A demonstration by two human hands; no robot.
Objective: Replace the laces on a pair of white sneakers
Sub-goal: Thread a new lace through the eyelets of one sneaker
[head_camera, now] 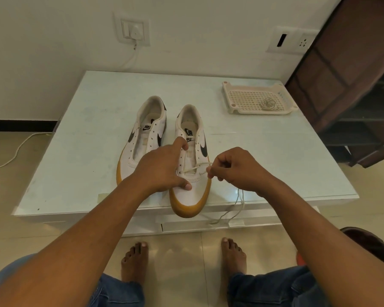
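Two white low-top sneakers with black swoosh marks and tan gum soles stand side by side on the white counter (pixel 80 151), toes toward the person. The left sneaker (pixel 142 140) has bare eyelets except for a short bit of lace at one upper hole, and its tongue is exposed. The right sneaker (pixel 194 193) sits nearer, with its toe poking past the counter's front edge. A cream lace (pixel 195 167) crosses its lowest pair of eyelets. The left hand (pixel 164 169) lies flat over this shoe, with the forefinger stretched along the eyelet row and the thumb pressing on the toe cap. The right hand (pixel 235 171) is curled, pinching the lace between thumb and fingertips just beside the shoe's outer edge. The loose end trails beneath that hand and hangs over the counter's front. At the far right of the counter, well apart from the shoes, a pale perforated tray (pixel 228 100) holds a coiled lace (pixel 268 104).
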